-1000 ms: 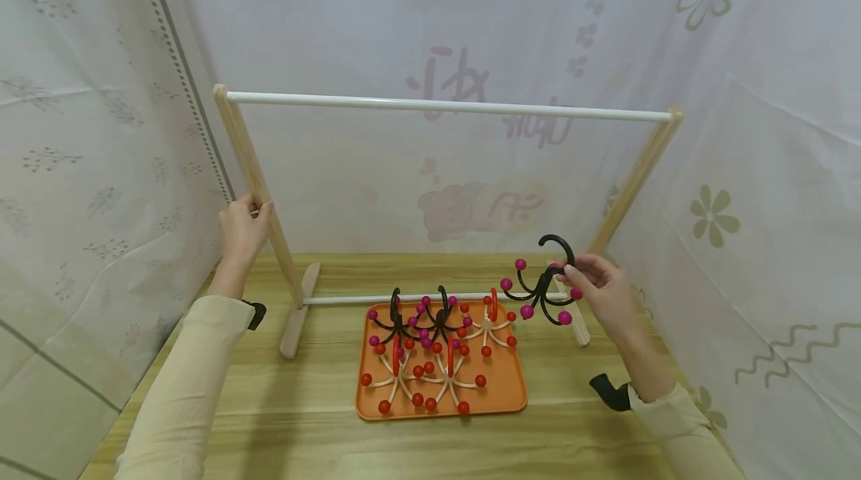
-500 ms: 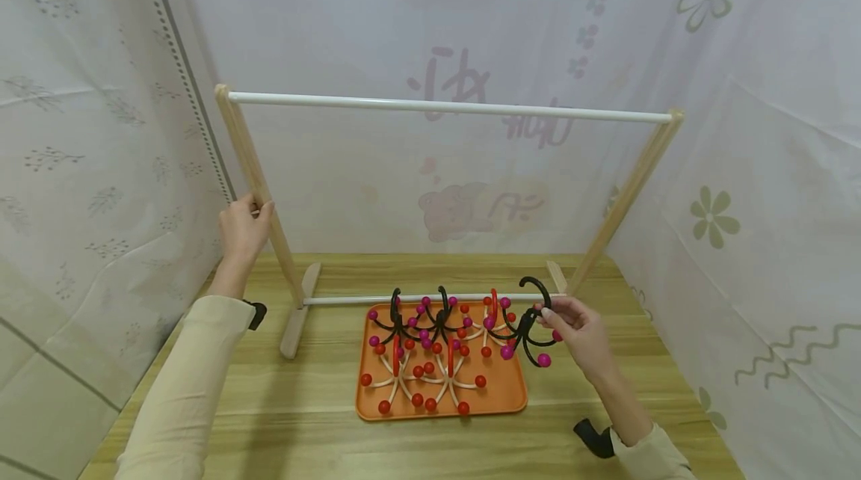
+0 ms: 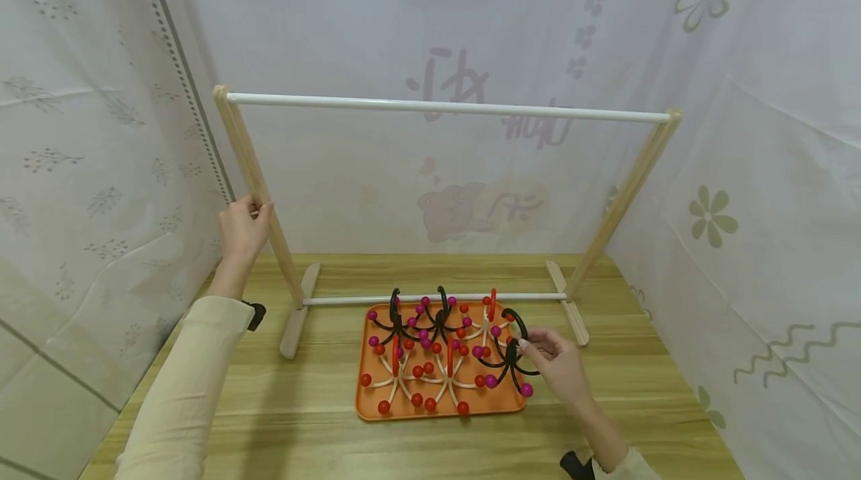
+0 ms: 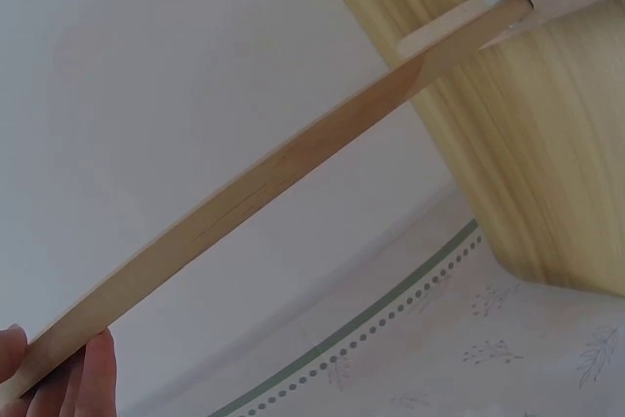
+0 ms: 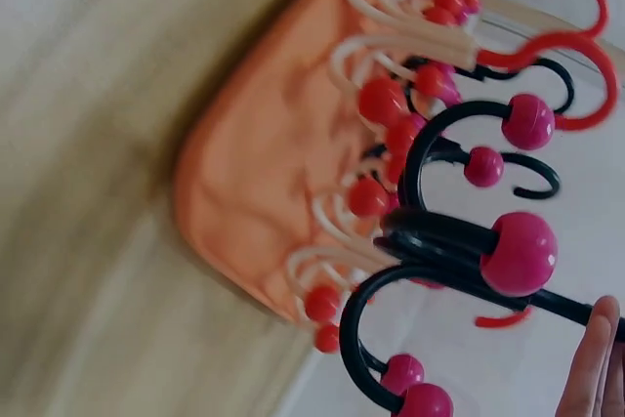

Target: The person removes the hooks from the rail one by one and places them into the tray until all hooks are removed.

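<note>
My left hand (image 3: 245, 233) grips the left wooden post (image 3: 241, 143) of a rack about halfway up; the left wrist view shows fingers and thumb on either side of the post. My right hand (image 3: 554, 364) pinches a black claw-shaped hanger (image 3: 511, 353) with magenta balls on its curved arms, near its top hook. This hanger overlaps the right side of an orange tray (image 3: 501, 399). Two similar black hangers (image 3: 440, 319) and three cream hangers (image 3: 449, 383) with red hooks and red balls stand on the tray. In the right wrist view, the held hanger (image 5: 430, 231) fills the foreground.
A white upper bar (image 3: 430, 105) joins the two posts high above the table. The lower white bar (image 3: 350, 300) runs behind the tray, between wooden feet (image 3: 296, 323). Printed curtains (image 3: 773, 166) hang around the wooden table (image 3: 323, 420).
My right hand has moved left and down toward me with the black hanger, from beside the rack's right foot to the tray's right side. My left hand has stayed on the post.
</note>
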`<state>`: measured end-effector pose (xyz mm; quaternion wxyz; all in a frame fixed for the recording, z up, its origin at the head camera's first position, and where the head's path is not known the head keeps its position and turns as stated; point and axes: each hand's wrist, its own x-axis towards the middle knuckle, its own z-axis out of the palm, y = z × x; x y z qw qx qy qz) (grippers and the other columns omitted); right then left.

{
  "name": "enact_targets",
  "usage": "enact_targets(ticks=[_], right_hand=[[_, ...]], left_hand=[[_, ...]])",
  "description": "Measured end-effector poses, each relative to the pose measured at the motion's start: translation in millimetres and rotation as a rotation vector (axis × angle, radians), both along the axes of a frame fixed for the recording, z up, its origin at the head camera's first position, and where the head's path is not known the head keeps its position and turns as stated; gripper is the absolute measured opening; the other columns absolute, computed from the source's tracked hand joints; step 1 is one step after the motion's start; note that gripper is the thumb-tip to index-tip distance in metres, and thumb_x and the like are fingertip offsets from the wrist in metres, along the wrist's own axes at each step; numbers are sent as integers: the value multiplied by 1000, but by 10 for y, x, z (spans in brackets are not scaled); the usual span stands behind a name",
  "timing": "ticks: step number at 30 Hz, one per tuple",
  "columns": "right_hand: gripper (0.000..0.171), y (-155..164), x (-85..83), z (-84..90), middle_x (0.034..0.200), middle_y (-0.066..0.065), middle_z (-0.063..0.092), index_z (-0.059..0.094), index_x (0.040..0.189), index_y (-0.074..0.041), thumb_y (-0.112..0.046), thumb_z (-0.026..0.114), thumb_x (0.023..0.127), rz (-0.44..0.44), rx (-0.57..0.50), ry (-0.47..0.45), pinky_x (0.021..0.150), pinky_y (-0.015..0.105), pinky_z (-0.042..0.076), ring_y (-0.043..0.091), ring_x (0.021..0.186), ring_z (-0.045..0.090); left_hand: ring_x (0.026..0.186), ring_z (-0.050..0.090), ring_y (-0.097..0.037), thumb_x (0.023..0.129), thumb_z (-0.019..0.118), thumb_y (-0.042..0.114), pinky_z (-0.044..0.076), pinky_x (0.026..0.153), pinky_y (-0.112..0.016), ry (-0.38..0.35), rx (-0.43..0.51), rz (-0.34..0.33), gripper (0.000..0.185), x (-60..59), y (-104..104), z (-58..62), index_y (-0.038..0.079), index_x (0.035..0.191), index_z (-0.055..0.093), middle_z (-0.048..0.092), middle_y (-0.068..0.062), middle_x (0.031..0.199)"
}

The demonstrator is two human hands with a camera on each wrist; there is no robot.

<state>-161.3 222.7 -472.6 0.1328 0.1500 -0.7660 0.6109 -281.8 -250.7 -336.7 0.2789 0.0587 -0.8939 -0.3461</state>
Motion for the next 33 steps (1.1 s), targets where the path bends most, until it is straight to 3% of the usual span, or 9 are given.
enact_targets(ticks=[1,3,7,8,15,19,22,25,33], right_hand=[[20,27,-54,-172,85,14,63,59,96,5,-10,62,83,14,-12,28,64,29,51,25,73,62],[21,31,-81,-312,84,11,63,59,96,4,-11,62,82,4,-19,74,62,24,51,22,72,62],[20,9,-82,-450,83,11,62,60,94,2,-13,63,82,-18,-36,118,59,25,51,21,70,62],[19,-36,-24,-349,81,12,62,60,93,2,-11,64,81,-50,-24,104,57,26,51,22,68,61],[16,-92,5,-521,79,14,63,60,93,5,-4,64,80,-75,26,113,55,22,50,18,68,62],[16,-186,73,-463,80,15,64,60,91,6,-2,65,78,-119,40,35,57,24,51,23,69,63],[17,-255,114,-440,82,19,63,60,92,6,-4,65,79,-149,-7,-68,59,29,52,31,71,62],[19,-316,143,-451,82,21,62,59,92,4,-9,66,79,-187,-44,-115,60,30,52,36,73,61],[14,-443,193,-509,82,11,64,61,91,-1,-5,66,78,-307,-29,-43,64,23,51,21,74,63]], left_hand=[[92,55,-42,92,45,15,44,77,-50,-2,-1,-1,24,0,-4,-2,-6,80,51,57,-30,100],[93,55,-42,92,46,15,44,77,-50,-5,1,-1,24,-2,-8,-6,-5,81,51,57,-30,101],[93,55,-42,92,46,16,44,77,-50,-3,0,1,24,-5,-3,-7,-6,81,51,57,-30,100],[93,55,-42,92,46,16,44,77,-50,1,2,0,24,-5,-2,-8,-6,81,51,57,-30,100],[93,55,-43,92,46,15,44,77,-50,7,10,-5,25,2,0,-4,-6,80,51,57,-31,99],[93,54,-43,92,46,14,44,77,-50,8,12,-3,24,2,2,-1,-6,80,51,56,-31,100],[93,54,-43,91,47,14,44,77,-51,11,16,-1,24,3,3,-1,-6,79,50,57,-31,99],[93,54,-43,91,47,14,44,78,-51,10,18,-3,24,10,3,0,-6,80,51,56,-31,100],[93,54,-43,92,46,14,45,76,-50,3,14,-6,24,11,3,-1,-7,82,52,56,-31,100]])
